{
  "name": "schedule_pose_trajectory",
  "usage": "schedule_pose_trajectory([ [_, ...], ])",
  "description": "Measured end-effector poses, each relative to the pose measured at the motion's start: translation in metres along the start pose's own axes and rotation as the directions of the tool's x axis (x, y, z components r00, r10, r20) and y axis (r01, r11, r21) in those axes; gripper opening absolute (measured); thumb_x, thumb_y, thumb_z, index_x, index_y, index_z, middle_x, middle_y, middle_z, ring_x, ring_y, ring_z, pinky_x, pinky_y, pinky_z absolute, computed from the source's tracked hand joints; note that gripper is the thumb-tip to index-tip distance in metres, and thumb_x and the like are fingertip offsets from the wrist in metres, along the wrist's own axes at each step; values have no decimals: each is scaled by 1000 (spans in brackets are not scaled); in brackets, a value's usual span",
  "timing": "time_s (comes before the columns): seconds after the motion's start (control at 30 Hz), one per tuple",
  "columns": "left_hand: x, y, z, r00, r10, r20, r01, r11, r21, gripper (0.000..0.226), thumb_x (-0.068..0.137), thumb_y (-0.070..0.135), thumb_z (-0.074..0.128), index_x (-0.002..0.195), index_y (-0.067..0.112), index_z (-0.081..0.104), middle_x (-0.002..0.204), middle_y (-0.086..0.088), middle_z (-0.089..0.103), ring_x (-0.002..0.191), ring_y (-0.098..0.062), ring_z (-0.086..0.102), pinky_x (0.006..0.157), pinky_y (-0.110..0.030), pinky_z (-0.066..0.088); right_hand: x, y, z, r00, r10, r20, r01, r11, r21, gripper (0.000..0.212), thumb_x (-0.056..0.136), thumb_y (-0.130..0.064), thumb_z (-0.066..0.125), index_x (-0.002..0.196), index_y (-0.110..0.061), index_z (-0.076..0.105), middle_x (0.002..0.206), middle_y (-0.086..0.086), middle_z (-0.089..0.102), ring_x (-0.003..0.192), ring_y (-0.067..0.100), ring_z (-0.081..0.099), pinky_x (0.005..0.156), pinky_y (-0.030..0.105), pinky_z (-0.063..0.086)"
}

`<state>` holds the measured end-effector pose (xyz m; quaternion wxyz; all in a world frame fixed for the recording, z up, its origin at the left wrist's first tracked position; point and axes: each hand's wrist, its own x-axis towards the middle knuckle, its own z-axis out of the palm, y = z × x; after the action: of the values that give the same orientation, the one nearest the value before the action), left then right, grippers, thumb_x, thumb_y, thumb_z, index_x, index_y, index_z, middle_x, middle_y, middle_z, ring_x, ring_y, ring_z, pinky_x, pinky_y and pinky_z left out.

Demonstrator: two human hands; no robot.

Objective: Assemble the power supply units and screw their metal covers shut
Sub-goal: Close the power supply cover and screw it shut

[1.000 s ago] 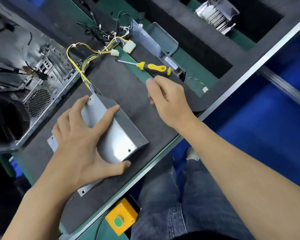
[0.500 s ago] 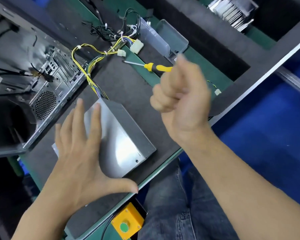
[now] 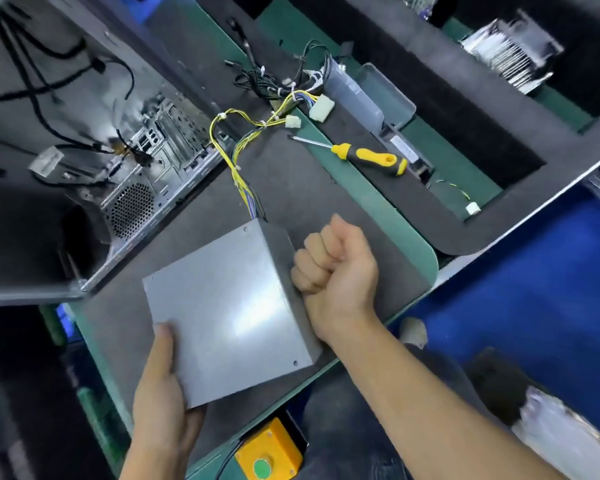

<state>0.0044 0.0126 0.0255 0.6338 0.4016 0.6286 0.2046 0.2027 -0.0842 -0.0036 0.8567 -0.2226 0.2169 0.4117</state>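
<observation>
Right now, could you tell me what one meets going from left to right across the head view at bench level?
Open computer case → left hand holding the metal power supply unit → right hand, a fist against its side → yellow-and-black screwdriver → small white connector.

Silver-grey power supply cover (image 3: 229, 306); yellow-black screwdriver (image 3: 368, 157); yellow wires (image 3: 222, 133); green-buttoned yellow box (image 3: 267, 455).
</observation>
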Motion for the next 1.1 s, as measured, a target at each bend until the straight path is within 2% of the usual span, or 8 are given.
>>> schedule_pose_trajectory([
  [0.1,2,-2,-4,999,-25,-25,25,1000,-18,34,78,55,64,93,30,81,108,4,76,90,-16,75,59,-33,60,-4,19,3,998,42,-48,-42,999,4,45,96,-20,35,56,-23,15,51,-6,12,48,14,4,44,23,9],
  [0.27,2,-6,-4,999,31,-16,-31,1000,2,34,99,47,51,95,27,79,104,6,76,89,-12,74,59,-24,58,1,-27,18,984,-164,74,167,985,-40,46,96,-20,34,54,-24,16,50,-6,12,47,12,6,42,20,13],
  [0.43,0,-9,2,999,35,15,-34,999,-42,28,99,46,53,111,26,68,107,8,76,95,-12,73,64,-23,58,-12,-42,56,952,-152,267,237,915,-327,46,92,-20,42,56,-22,13,52,-5,9,44,8,9,47,18,12],
  [0.53,-3,-14,16,995,88,51,-84,994,-76,26,100,43,51,111,26,68,108,7,75,96,-12,73,67,-23,58,-25,-33,83,927,-101,362,298,783,-546,51,97,-13,44,58,-21,12,54,-1,8,45,10,9,48,19,14],
  [0.73,3,-17,24,973,167,159,-154,984,-91,37,98,46,46,123,26,65,121,3,71,111,-16,67,89,-37,51,-42,0,128,687,-66,724,634,542,-552,50,97,-9,43,54,-25,22,47,-14,20,39,6,20,48,18,19],
  [0.93,6,-16,21,954,188,234,-171,981,-92,53,92,50,47,137,25,55,130,2,66,120,-20,63,105,-49,46,-37,41,66,879,32,476,446,302,-843,45,93,-21,44,56,-24,19,52,-8,15,49,12,15,51,30,13],
  [1.03,4,-14,20,932,253,258,-246,967,-61,57,94,50,44,144,23,47,137,3,61,126,-19,58,109,-52,43,-32,32,76,931,-5,365,317,505,-803,44,89,-24,47,55,-26,18,51,-8,13,45,12,11,48,23,12],
  [1.1,5,-13,15,928,259,268,-259,965,-37,67,92,58,44,150,25,40,147,6,52,134,-16,50,114,-51,37,-29,13,83,918,-114,379,371,584,-722,46,90,-23,47,54,-28,20,50,-10,15,44,13,12,47,20,16],
])
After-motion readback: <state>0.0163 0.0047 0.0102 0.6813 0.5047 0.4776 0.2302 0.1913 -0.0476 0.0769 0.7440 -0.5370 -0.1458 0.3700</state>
